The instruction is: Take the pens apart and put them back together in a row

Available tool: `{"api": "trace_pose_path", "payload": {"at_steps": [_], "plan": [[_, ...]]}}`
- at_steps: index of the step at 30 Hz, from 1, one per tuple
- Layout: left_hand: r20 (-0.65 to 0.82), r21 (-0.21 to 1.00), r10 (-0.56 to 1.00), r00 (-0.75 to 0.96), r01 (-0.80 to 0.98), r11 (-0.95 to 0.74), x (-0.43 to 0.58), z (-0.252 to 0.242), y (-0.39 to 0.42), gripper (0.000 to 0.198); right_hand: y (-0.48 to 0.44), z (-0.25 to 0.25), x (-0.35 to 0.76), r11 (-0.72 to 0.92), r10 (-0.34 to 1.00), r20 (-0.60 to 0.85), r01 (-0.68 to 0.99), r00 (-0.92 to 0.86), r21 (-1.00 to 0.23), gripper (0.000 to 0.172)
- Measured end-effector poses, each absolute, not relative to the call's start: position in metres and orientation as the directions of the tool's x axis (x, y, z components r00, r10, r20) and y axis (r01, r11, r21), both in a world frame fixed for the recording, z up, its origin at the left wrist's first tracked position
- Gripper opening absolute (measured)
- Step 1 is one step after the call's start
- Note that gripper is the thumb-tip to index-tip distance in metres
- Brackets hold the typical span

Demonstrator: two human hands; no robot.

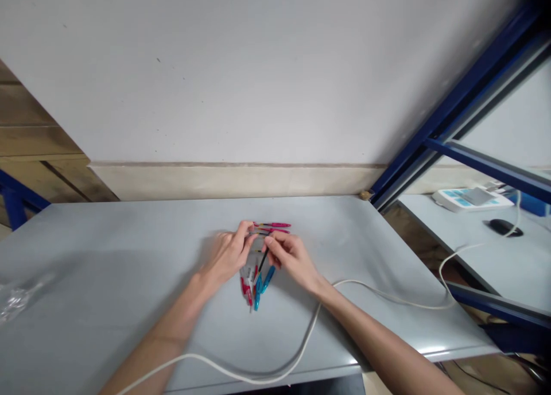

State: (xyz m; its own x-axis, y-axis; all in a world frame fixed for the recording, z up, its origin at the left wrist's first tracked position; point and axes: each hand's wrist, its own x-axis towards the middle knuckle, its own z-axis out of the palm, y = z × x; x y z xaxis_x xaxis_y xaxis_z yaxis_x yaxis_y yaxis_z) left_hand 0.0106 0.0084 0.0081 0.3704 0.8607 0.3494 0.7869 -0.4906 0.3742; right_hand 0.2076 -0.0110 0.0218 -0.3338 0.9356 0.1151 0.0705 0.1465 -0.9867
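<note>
My left hand (231,250) is closed in a pinch near the tail ends of two pink pens (278,224) lying side by side; a thin stick runs from its fingertips, too small to make out fully. My right hand (293,258) pinches a slim dark pen refill (263,261), which slants down toward me. Below the hands lie red pen parts (247,290) and blue pen parts (257,299), close together on the grey table (150,268). Whatever lies under the fingers is partly hidden.
A white cable (301,349) loops across the table's front and over to the right. Crumpled clear plastic (16,301) lies at the left edge. Beyond a blue frame (430,108), a second table carries a white device (471,198) and a black mouse (505,227).
</note>
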Motion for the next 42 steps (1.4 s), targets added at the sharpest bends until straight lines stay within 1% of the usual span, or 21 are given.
{"api": "trace_pose_path", "payload": {"at_steps": [3,9,12,15,20,22,24,26,27,28,30,33,35,36,37,38,39,41,42], "plan": [[0.331,0.371,0.866,0.374,0.793,-0.484,0.011,0.008,0.008,0.022,-0.015,0.018,0.203,0.146,0.916,0.088,0.122,-0.391,-0.982,0.043],[0.359,0.339,0.872,0.332,0.825,-0.453,0.011,0.008,0.009,0.021,-0.008,0.014,0.208,0.185,0.929,0.094,0.230,-0.357,-0.955,0.044],[0.351,0.307,0.878,0.327,0.846,-0.437,0.011,0.005,0.009,0.018,-0.009,0.010,0.204,0.200,0.931,0.085,0.303,-0.355,-0.932,0.039],[0.345,0.286,0.883,0.319,0.860,-0.423,0.011,0.002,0.010,0.017,-0.012,0.007,0.200,0.229,0.937,0.083,0.416,-0.340,-0.880,0.036],[0.291,0.276,0.911,0.293,0.886,-0.373,0.011,0.011,0.012,0.014,-0.011,0.010,0.202,0.298,0.939,0.123,0.578,-0.322,-0.760,0.042],[0.244,0.258,0.928,0.283,0.903,-0.343,0.010,0.017,0.009,0.014,-0.007,0.011,0.207,0.322,0.941,0.168,0.625,-0.294,-0.711,0.037],[0.186,0.239,0.951,0.248,0.927,-0.289,0.007,0.021,0.003,0.013,-0.003,0.012,0.214,0.356,0.932,0.201,0.665,-0.301,-0.657,0.024],[0.123,0.225,0.974,0.190,0.951,-0.214,0.003,0.021,-0.005,0.010,0.001,0.010,0.220,0.409,0.910,0.209,0.693,-0.358,-0.594,0.009],[0.092,0.220,0.981,0.170,0.957,-0.186,0.000,0.020,-0.010,0.009,0.003,0.009,0.223,0.436,0.897,0.205,0.704,-0.392,-0.561,0.007],[0.069,0.215,0.986,0.153,0.963,-0.164,-0.002,0.018,-0.016,0.009,0.004,0.007,0.225,0.459,0.884,0.200,0.713,-0.422,-0.530,0.010],[0.044,0.236,0.989,0.142,0.960,-0.149,-0.006,0.012,-0.027,0.011,0.006,0.004,0.227,0.497,0.864,0.196,0.726,-0.463,-0.475,0.012],[0.033,0.337,0.987,0.157,0.928,-0.159,-0.008,0.007,-0.038,0.019,0.006,0.003,0.226,0.553,0.833,0.243,0.720,-0.498,-0.419,0.008],[0.095,0.387,0.982,0.166,0.902,-0.190,-0.005,0.007,-0.041,0.023,0.004,0.007,0.224,0.584,0.812,0.301,0.704,-0.500,-0.405,0.009],[0.169,0.381,0.969,0.181,0.895,-0.234,-0.003,0.009,-0.040,0.024,0.003,0.009,0.223,0.589,0.808,0.325,0.696,-0.492,-0.410,0.010],[0.263,0.342,0.940,0.216,0.891,-0.300,0.000,0.011,-0.037,0.025,0.002,0.012,0.221,0.584,0.811,0.339,0.691,-0.476,-0.426,0.011],[0.361,0.267,0.892,0.272,0.886,-0.378,0.004,0.013,-0.033,0.027,0.000,0.014,0.220,0.570,0.821,0.342,0.687,-0.457,-0.450,0.014],[0.441,0.162,0.827,0.350,0.875,-0.457,0.008,0.016,-0.028,0.031,-0.001,0.015,0.220,0.551,0.834,0.337,0.682,-0.437,-0.481,0.016],[0.495,-0.065,0.700,0.515,0.825,-0.561,0.017,0.020,-0.017,0.037,-0.002,0.016,0.219,0.512,0.859,0.317,0.656,-0.402,-0.554,0.020],[0.504,-0.145,0.652,0.566,0.800,-0.582,0.022,0.021,-0.011,0.037,-0.003,0.016,0.220,0.497,0.867,0.313,0.637,-0.387,-0.589,0.022]]}}
